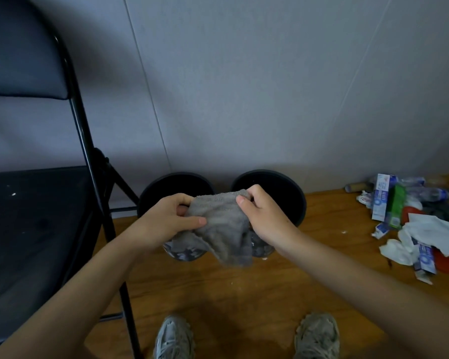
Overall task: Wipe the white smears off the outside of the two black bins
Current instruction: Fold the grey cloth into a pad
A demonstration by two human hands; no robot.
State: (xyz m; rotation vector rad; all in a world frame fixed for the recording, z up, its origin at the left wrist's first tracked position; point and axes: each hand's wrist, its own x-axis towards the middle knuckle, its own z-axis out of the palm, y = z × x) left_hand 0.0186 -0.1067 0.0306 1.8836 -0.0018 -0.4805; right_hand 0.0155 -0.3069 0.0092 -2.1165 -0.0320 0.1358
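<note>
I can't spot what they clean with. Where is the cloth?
The grey cloth is mid-picture in the head view, held up between the left hand and right hand, in front of the two black bins.

Your left hand [166, 218] and right hand [266, 216] pinch a grey towel [223, 224] above two black bins [300, 203] on the floor [244, 288].
</note>
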